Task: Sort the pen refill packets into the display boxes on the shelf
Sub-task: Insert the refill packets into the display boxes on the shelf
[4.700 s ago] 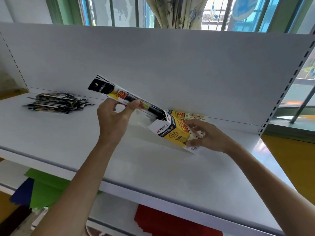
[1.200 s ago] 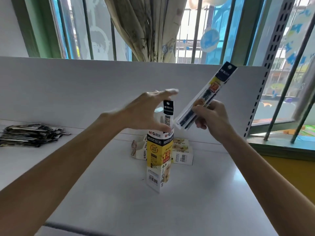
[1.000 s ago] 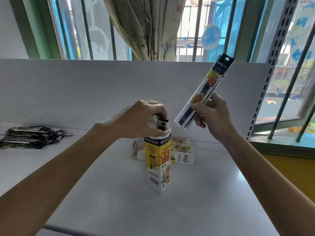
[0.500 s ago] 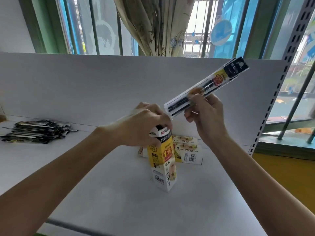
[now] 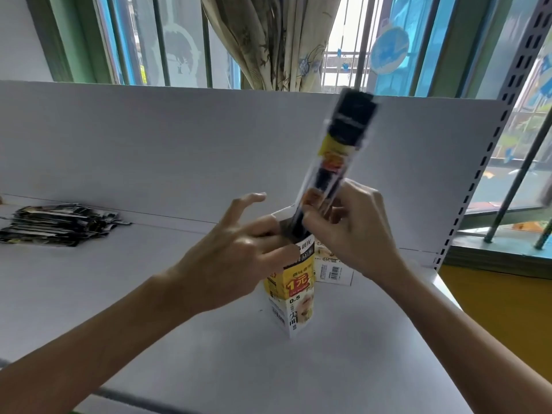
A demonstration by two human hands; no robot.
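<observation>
Right grip (image 5: 352,231) pinching the blurred refill packet (image 5: 340,150) low down, its bottom end sitting inside the open top of the upright display box (image 5: 294,291), left grip (image 5: 239,255) clasping the box's top, forefinger sticking out, I'm noting the packet pile (image 5: 59,224) lying far left on the shelf (image 5: 179,339).

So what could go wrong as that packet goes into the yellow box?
The tall yellow-and-white cardboard display box stands upright, held only at its top by the left hand; a sideways push might tip it. The long clear plastic refill packet, pinched by the right hand, enters tilted and could snag on the opening and bend.
</observation>
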